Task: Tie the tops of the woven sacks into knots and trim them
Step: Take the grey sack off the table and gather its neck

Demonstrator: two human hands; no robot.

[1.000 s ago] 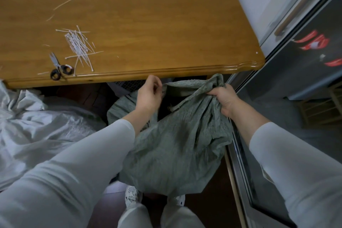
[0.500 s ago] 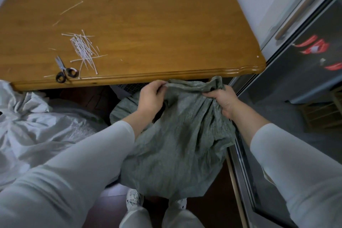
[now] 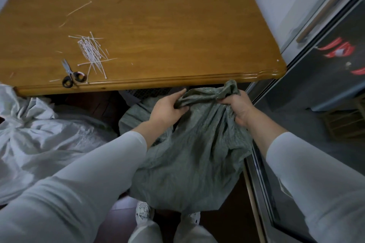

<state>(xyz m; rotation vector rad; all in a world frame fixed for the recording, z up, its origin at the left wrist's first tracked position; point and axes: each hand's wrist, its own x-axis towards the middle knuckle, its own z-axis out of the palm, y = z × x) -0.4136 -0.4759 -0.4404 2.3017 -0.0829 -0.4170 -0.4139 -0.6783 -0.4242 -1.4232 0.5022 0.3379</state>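
Note:
A grey-green woven sack (image 3: pixel 193 160) hangs in front of me, below the table's front edge. My left hand (image 3: pixel 167 107) grips the sack's top edge at the left, fingers curled round the fabric. My right hand (image 3: pixel 238 105) holds a bunched part of the top at the right, with a tuft of fabric sticking up above it. The top edge between my hands is gathered and slack. On the wooden table (image 3: pixel 158 25) lie small black-handled scissors (image 3: pixel 71 75) and a heap of white cable ties (image 3: pixel 91 51), near the front left.
A white woven sack (image 3: pixel 39 140) with a twisted top lies on the floor at the left. A glass sliding door (image 3: pixel 325 94) with red stickers stands close on the right. My white shoes (image 3: pixel 146 211) show below the sack.
My left hand has moved right along the sack's top and closed on the fabric, nearer my right hand. The open mouth has drawn together.

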